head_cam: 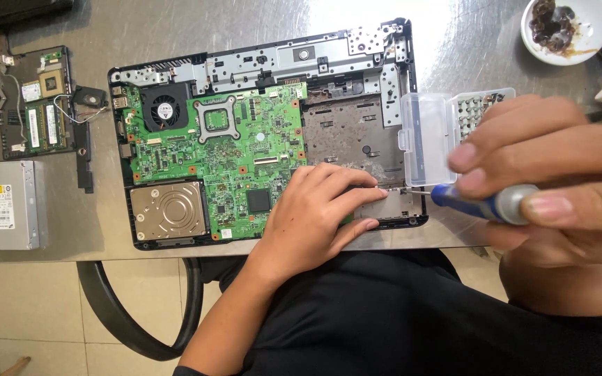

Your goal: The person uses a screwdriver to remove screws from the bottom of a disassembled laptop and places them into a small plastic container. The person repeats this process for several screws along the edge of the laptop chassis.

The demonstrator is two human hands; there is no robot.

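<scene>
A small blue-handled metal screwdriver [485,204] is held to the front rim of an opened black laptop base [357,132] on a grey metal table [57,247].

The base lies close to the table's near edge at 6 o'clock, with open room at 12. One green circuit board [238,150], one black fan [165,109] and one silver hard drive [168,209] are counted. The left hand [315,216] is laid flat, fingers spread, holding nothing; the right hand [559,174] is curled at 3 o'clock, fingers closed around the screwdriver.
</scene>
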